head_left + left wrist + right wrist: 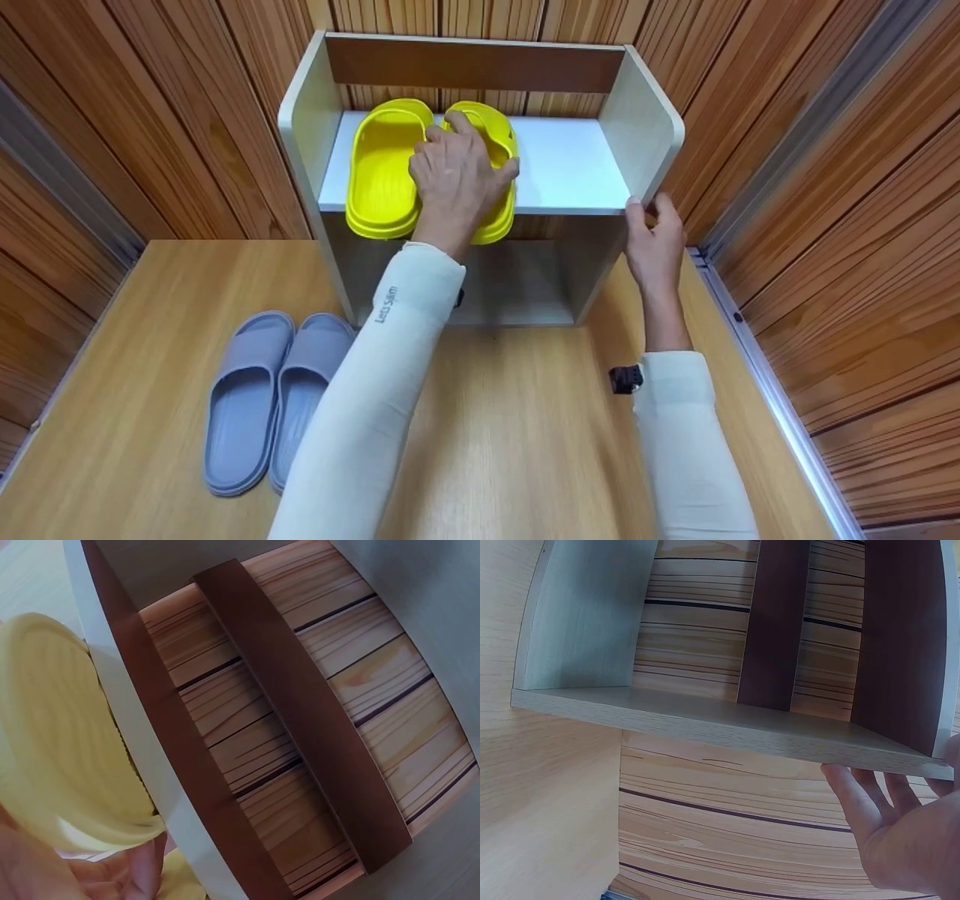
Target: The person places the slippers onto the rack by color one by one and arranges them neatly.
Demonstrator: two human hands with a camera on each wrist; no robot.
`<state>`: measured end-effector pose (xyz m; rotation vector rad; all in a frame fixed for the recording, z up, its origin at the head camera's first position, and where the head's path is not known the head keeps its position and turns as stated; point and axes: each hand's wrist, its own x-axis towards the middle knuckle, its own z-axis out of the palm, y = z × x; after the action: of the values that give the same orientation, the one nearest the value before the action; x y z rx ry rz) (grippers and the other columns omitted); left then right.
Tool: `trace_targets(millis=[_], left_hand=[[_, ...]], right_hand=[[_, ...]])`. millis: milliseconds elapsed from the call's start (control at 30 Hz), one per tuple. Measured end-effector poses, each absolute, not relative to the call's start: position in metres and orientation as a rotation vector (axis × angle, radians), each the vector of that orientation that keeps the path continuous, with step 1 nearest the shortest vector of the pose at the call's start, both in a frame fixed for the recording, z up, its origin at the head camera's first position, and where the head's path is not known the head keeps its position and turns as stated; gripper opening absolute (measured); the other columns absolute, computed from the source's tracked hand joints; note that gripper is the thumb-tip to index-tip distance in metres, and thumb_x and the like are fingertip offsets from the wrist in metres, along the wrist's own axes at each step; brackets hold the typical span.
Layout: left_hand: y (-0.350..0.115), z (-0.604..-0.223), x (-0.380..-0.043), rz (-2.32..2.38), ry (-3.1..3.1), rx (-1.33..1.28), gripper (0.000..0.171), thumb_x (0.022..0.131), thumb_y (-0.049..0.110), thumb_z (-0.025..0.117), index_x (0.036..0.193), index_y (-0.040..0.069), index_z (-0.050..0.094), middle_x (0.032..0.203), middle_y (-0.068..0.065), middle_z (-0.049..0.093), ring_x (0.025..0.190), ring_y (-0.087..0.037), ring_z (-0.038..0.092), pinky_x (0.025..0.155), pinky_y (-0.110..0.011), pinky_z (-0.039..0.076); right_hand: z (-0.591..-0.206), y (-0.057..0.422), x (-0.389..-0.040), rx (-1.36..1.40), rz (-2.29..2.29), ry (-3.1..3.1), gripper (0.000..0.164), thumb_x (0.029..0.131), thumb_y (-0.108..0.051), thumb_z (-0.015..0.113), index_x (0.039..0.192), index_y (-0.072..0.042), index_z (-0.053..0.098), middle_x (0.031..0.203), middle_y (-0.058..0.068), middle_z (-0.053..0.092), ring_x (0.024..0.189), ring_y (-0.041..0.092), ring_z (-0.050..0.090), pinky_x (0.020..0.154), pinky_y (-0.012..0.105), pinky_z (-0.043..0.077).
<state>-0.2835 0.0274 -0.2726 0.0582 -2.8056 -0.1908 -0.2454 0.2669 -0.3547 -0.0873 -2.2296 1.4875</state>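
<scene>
A pair of yellow clogs stands on the white top board of a small shoe rack (577, 172), toes to the back. My left hand (459, 176) lies over the right clog (501, 217), thumb at its outer side and fingers curled down on its inner side. Beside it is the left clog (384, 172). From the left wrist view, fingers (142, 866) go in between the clogs, right at the board's front edge. My right hand (656, 240) grips the front edge of the rack's right side panel, thumb on the edge; in the right wrist view its fingers (847, 791) touch the outer face.
Grey slides (240, 427) stand on the wooden floor (135, 360) left of the rack, partly behind my left sleeve. Wood-panelled walls (840, 240) close in at the back and both sides, with a metal rail (772, 397) along the right. A brown crossbar (300, 712) spans the rack's lower back.
</scene>
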Motion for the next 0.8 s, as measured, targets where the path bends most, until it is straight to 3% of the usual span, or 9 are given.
trace_targets(millis=[800], left_hand=[[0.0281, -0.2742, -0.2788, -0.176, -2.741, 0.043, 0.093, 0.089, 0.073, 0.053, 0.141, -0.004, 0.050, 0.112, -0.020, 0.069, 0.095, -0.032, 0.066, 0.079, -0.036, 0.056]], right_hand=[[-0.3570, 0.2670, -0.2456, -0.069, 1.476, -2.207, 0.050, 0.105, -0.031, 0.049, 0.148, -0.006, 0.049, 0.147, 0.015, 0.052, 0.131, 0.028, 0.050, 0.102, 0.053, 0.048]])
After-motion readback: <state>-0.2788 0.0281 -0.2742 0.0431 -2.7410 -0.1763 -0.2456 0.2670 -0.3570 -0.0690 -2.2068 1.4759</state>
